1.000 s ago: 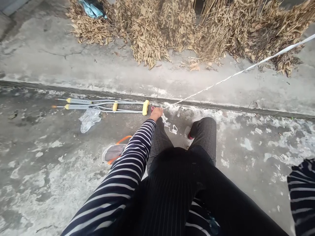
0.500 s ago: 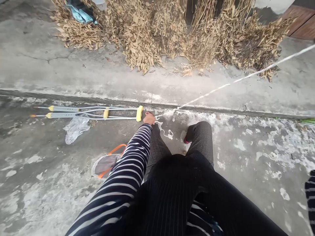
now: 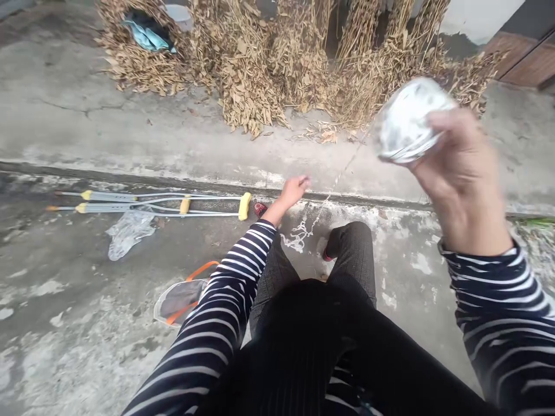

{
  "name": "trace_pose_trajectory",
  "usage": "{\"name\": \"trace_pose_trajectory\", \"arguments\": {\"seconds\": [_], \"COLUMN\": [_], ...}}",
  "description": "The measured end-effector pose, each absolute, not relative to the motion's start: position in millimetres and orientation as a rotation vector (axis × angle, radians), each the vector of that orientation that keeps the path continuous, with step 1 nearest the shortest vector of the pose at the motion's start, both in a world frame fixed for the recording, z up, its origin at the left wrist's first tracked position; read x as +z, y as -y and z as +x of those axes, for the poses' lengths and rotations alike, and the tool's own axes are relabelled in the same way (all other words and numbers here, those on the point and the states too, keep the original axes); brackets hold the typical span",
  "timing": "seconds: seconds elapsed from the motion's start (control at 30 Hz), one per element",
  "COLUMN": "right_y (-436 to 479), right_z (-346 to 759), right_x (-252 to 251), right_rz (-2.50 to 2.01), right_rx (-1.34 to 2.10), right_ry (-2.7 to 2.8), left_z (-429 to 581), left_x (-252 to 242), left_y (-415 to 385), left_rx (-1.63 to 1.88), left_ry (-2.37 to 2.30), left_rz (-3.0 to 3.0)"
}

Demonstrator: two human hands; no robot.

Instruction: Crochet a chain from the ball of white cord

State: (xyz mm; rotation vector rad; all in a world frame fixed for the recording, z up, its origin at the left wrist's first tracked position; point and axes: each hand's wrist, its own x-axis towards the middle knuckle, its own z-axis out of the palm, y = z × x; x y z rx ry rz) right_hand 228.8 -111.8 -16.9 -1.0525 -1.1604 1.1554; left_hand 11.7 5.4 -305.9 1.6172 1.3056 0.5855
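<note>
A white ball of cord (image 3: 410,120) was raised in the person's right hand (image 3: 462,173), high over the concrete floor (image 3: 73,346) at the right of the frame, both blurred by motion. The fingers (image 3: 451,124) of that hand were closed, gripping the ball from the side and below. The right hand had come up into view from off the frame, while the left hand (image 3: 295,193) had lifted from the ground, where it had been working low beside the crutches.

The left hand was now open, its fingers spread and just beside a thin strand of cord (image 3: 336,182), with no visible hold on it. The strand rose from the floor toward the ball, though the blur hid where it met it. Loose loops of cord (image 3: 299,240) lay on the floor between the left hand and the person's dark checked trousers (image 3: 353,242).

A pair of aluminium crutches (image 3: 151,205) with yellow grips lay to the left, along a low concrete step (image 3: 368,202), with a clear plastic bag (image 3: 130,234) just below them. An orange-rimmed object (image 3: 180,300) lay beside the left sleeve (image 3: 229,271). Heaps of dried leaves (image 3: 243,75) stood beyond the step.
</note>
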Motion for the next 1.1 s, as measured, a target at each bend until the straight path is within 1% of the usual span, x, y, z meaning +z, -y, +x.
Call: {"name": "trace_pose_trajectory", "arguments": {"seconds": [0.07, 0.13, 0.23, 0.3, 0.4, 0.53, 0.63, 0.77, 0.87, 0.97, 1.1], "right_y": [100.0, 93.0, 93.9, 100.2, 114.1, 134.6, 147.6, 158.8, 165.3, 171.8, 177.3], "right_z": [221.0, 217.1, 219.3, 224.0, 231.2, 239.3, 243.2, 242.7, 242.3, 246.7, 250.6], "right_x": [-42.5, -66.2, -91.5, -103.9, -123.8, -157.0, -179.6, -195.9, -194.0, -176.5, -132.4], "right_rz": [-1.123, -1.206, -1.218, -1.196, -1.182, -1.173, -1.166, -1.143, -1.018, -0.868, -0.851], "right_rx": [1.222, 1.22, 1.198, 1.189, 1.226, 1.458, 1.587, 1.661, 1.748, 1.793, 1.641], "right_ry": [1.084, 1.071, 1.081, 1.052, 0.947, 0.792, 0.733, 0.655, 0.625, 0.711, 0.795], "left_z": [21.8, 33.4, 50.1, 56.8, 57.1, 44.4, 32.8, 22.5, 17.7, 12.5, 9.8], "left_x": [-268.9, -234.1, -197.7, -188.2, -191.7, -204.3, -206.6, -207.5, -218.4, -239.6, -270.8], "left_y": [-8.1, -3.9, 13.7, 29.6, 53.2, 72.6, 73.6, 66.6, 62.0, 58.0, 54.9], "left_rx": [0.918, 1.071, 1.081, 1.022, 0.913, 0.848, 0.863, 0.793, 0.708, 0.678, 0.551], "left_ry": [-1.059, -0.9, -0.807, -0.753, -0.733, -0.909, -1.074, -1.082, -1.036, -1.043, -1.121], "left_rz": [1.664, 1.718, 1.778, 1.777, 1.75, 1.832, 1.989, 2.061, 2.063, 2.01, 1.978]}}
